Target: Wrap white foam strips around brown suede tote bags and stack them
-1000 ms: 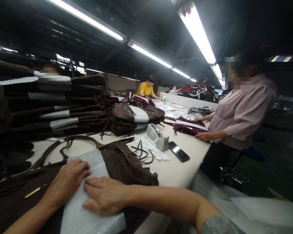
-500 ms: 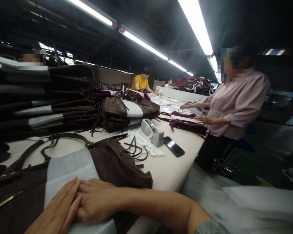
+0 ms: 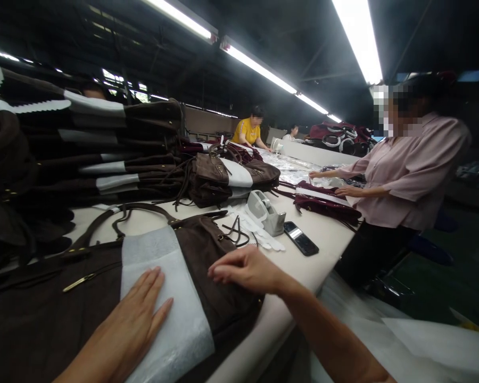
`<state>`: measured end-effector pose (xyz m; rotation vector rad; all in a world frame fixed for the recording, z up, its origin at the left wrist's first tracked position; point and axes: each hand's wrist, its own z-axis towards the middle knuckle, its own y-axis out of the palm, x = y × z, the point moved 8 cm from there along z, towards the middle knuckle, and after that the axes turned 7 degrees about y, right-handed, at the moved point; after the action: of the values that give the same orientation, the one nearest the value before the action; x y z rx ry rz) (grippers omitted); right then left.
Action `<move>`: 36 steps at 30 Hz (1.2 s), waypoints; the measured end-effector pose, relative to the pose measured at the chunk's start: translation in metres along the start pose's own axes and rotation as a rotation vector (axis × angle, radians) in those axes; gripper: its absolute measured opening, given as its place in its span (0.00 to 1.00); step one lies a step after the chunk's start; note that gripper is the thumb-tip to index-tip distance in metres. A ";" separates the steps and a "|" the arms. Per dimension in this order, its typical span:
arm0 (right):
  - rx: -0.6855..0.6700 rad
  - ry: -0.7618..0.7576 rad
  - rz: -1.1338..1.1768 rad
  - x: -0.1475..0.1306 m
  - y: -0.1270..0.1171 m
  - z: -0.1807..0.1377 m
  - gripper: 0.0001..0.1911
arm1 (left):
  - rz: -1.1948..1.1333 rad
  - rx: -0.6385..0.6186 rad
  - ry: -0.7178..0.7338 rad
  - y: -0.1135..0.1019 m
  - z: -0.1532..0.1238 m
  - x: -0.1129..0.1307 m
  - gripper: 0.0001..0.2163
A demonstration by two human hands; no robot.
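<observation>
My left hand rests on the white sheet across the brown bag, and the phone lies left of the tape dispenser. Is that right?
Not quite: in the head view, the phone lies right of the tape dispenser. Your left hand does rest on the white sheet across the brown bag.

my left hand [image 3: 133, 319]: bare, slim tapering fingers [image 3: 148, 288] | my right hand [image 3: 252, 270]: bare | my right wrist [image 3: 284, 287] and forearm [image 3: 327, 330]: uncovered
</observation>
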<state>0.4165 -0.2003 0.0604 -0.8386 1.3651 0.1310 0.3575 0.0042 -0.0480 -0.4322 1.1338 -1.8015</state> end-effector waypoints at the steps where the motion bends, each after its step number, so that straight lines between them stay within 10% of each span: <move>1: 0.109 0.032 0.076 0.008 -0.034 0.001 0.18 | 0.008 -0.035 -0.028 0.001 0.002 -0.001 0.27; 5: 0.788 0.289 0.003 0.062 -0.185 0.000 0.10 | 0.014 -0.156 -0.082 0.008 0.006 -0.003 0.32; 9: 0.789 0.512 0.046 0.123 -0.248 0.019 0.07 | -0.013 -0.175 -0.176 0.014 0.002 -0.012 0.32; 19: 0.630 0.645 0.193 0.182 -0.257 0.040 0.15 | -0.022 -0.200 -0.200 0.014 0.001 -0.014 0.35; 36: 0.849 0.197 -0.041 0.120 -0.252 0.003 0.14 | -0.059 -0.194 -0.220 0.013 0.002 -0.017 0.34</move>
<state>0.5844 -0.4235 0.0670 -0.1599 1.4045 -0.5461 0.3744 0.0157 -0.0547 -0.7671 1.1535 -1.6532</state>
